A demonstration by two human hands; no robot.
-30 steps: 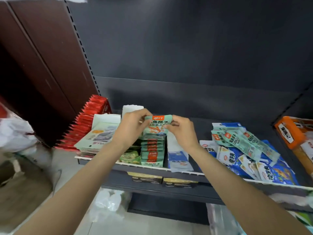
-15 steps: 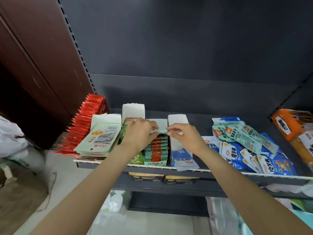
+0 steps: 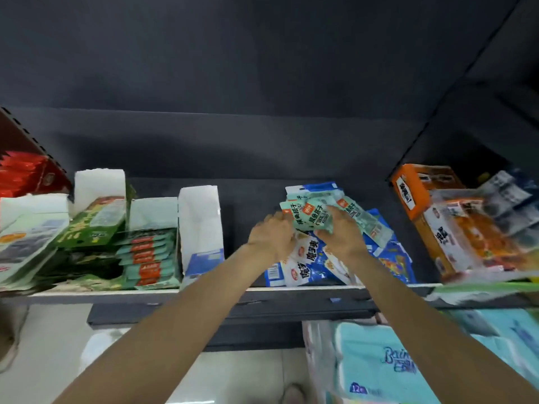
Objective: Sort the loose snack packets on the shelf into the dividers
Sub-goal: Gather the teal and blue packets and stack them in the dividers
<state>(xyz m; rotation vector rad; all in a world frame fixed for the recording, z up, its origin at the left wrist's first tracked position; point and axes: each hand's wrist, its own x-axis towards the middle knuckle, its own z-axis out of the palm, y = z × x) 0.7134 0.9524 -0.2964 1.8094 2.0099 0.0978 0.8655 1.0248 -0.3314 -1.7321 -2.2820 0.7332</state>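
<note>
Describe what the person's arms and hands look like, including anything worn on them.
Both forearms are bare from the frame's lower edge up to the wrists: no sleeves show. The left hand and right hand wear no gloves, and no watch, bracelet or ring shows on the wrists or the visible parts of the hands. The fingers are mostly hidden among the packets.

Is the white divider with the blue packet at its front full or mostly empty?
Mostly empty. The white divider shows bare white walls inside, with only one blue packet lying at its front end.
</note>
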